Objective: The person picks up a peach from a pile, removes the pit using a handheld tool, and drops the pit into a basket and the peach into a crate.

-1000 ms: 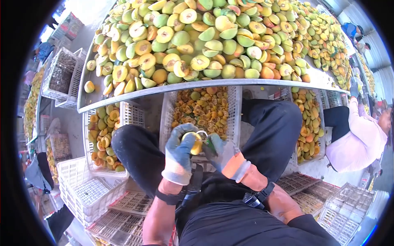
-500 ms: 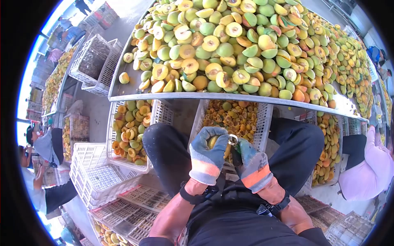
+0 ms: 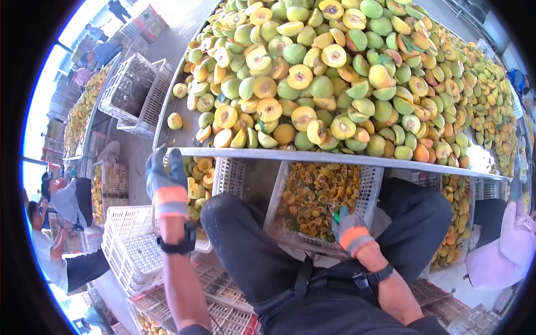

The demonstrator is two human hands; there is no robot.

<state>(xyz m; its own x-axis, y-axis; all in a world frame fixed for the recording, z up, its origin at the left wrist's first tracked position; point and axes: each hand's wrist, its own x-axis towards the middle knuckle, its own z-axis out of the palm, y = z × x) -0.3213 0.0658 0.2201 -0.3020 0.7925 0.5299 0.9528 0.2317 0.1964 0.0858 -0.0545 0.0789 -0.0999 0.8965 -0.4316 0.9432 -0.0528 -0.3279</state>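
My left hand [image 3: 167, 177], in a grey glove with an orange band, is at the front edge of the metal table [image 3: 312, 156], over a crate of halved fruit [image 3: 200, 181]. Its fingers are apart, with no fruit visible in them. My right hand [image 3: 352, 230], gloved alike, is closed round a green-handled tool [image 3: 336, 216]; its metal tip is hard to make out. That hand is above the front right of a white crate [image 3: 366, 195] between my knees, which holds small brownish-orange pieces and pits [image 3: 315, 192]. Halved, peach-like stone fruit [image 3: 268, 109] is heaped on the table.
White stacked crates [image 3: 131, 245] stand at my left, with flat crates [image 3: 223, 285] beside my seat. Another fruit-filled crate [image 3: 455, 223] is by my right knee. A person in pink [image 3: 502, 245] sits at right; other people [image 3: 67, 206] work at left.
My hands, together over my lap with a fruit and a metal-looped tool, have parted. The left moved out to the table edge without the fruit; the right lowered toward the middle crate.
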